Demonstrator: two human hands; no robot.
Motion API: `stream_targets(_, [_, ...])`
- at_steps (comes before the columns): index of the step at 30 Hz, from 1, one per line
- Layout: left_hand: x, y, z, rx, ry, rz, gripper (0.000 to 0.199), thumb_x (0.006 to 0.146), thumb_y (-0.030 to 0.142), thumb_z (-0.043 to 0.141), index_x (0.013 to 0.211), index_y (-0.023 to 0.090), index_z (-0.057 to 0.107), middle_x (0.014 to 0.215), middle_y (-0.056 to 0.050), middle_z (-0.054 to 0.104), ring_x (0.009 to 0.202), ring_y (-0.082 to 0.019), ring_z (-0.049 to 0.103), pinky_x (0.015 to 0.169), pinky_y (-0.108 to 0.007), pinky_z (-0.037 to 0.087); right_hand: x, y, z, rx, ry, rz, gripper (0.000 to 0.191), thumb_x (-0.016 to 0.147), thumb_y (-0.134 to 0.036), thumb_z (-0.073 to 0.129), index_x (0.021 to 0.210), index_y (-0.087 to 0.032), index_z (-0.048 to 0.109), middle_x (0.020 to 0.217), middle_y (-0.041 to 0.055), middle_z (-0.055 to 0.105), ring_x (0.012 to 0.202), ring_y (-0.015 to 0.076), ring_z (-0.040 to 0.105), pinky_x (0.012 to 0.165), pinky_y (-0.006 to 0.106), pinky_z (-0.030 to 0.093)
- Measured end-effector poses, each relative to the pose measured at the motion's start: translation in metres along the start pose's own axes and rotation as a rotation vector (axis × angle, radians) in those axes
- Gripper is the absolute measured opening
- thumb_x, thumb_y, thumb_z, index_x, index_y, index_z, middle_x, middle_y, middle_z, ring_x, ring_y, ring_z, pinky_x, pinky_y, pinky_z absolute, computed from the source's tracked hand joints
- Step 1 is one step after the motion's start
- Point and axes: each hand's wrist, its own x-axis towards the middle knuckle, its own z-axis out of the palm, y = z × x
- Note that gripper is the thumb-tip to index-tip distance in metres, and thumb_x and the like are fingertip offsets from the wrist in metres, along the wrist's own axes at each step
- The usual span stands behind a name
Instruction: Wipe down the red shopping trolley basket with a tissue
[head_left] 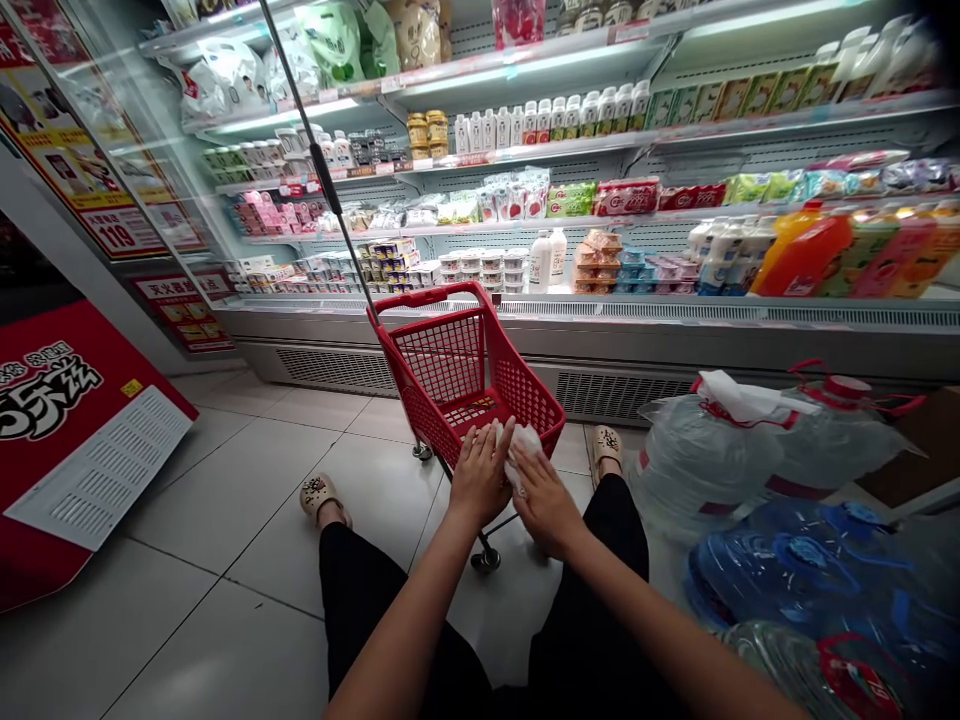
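One long chilled shelf unit (750,345) stands behind one red, mesh-sided shopping cart (517,365), whose near rim lies just beyond the fingers. The person's two hands meet in front of it: the left hand (480,475) is flat, its fingers straight and gripping nothing; the right hand (547,505) has its fingers bent over the wad, grasping it. Two beige clogs (607,450) show, one on either side. Smallest is one white wad (529,437), crumpled and soft-looking, between the hands, partly hidden.
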Motion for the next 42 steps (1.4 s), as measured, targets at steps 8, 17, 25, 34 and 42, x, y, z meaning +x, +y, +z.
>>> stream_targets(8, [-0.003, -0.003, -0.001, -0.042, 0.000, 0.047, 0.091, 0.099, 0.040, 0.052, 0.169, 0.018, -0.002, 0.171, -0.012, 0.032, 0.157, -0.026, 0.032, 0.132, -0.048, 0.016, 0.003, 0.062, -0.022, -0.090, -0.079, -0.037, 0.068, 0.101, -0.022, 0.038, 0.167, -0.022, 0.023, 0.169, 0.0054, 0.035, 0.157, 0.0201, 0.031, 0.132, 0.049, 0.017])
stream_targets(17, [0.001, 0.008, 0.004, -0.018, 0.015, -0.010, 0.093, 0.097, 0.045, 0.054, 0.169, 0.018, 0.001, 0.172, -0.012, 0.028, 0.158, -0.029, 0.030, 0.133, -0.051, 0.013, 0.006, 0.059, -0.002, -0.041, 0.032, 0.165, 0.065, 0.107, -0.028, 0.031, 0.169, -0.024, 0.014, 0.170, 0.0065, 0.033, 0.158, 0.0213, 0.028, 0.129, 0.049, 0.027])
stream_targets(25, [-0.004, 0.000, 0.003, -0.053, 0.046, 0.059, 0.093, 0.096, 0.035, 0.055, 0.168, 0.015, 0.000, 0.173, -0.011, 0.024, 0.161, -0.026, 0.022, 0.132, -0.048, 0.015, -0.010, 0.018, -0.009, -0.057, -0.016, -0.103, 0.074, 0.102, -0.020, 0.040, 0.169, -0.022, 0.010, 0.172, 0.0059, 0.028, 0.158, 0.0213, 0.026, 0.131, 0.048, 0.020])
stream_targets(34, [0.013, -0.065, -0.008, 0.064, -0.026, 0.143, 0.072, 0.100, 0.052, 0.059, 0.163, 0.026, 0.033, 0.168, -0.008, 0.038, 0.155, -0.025, 0.037, 0.130, -0.045, 0.026, 0.004, 0.102, -0.025, -0.134, -0.096, 0.183, 0.065, 0.105, -0.026, 0.031, 0.169, -0.028, 0.015, 0.169, 0.0028, 0.034, 0.156, 0.0192, 0.033, 0.129, 0.046, 0.027])
stream_targets(42, [0.029, -0.039, 0.013, 0.103, 0.021, 0.060, 0.071, 0.098, 0.052, 0.063, 0.160, 0.026, 0.042, 0.163, -0.012, 0.047, 0.144, -0.027, 0.051, 0.126, -0.045, 0.034, 0.022, 0.069, -0.006, -0.047, -0.072, 0.330, 0.061, 0.105, -0.027, 0.030, 0.166, -0.016, 0.030, 0.168, 0.0112, 0.037, 0.156, 0.0238, 0.033, 0.127, 0.048, 0.030])
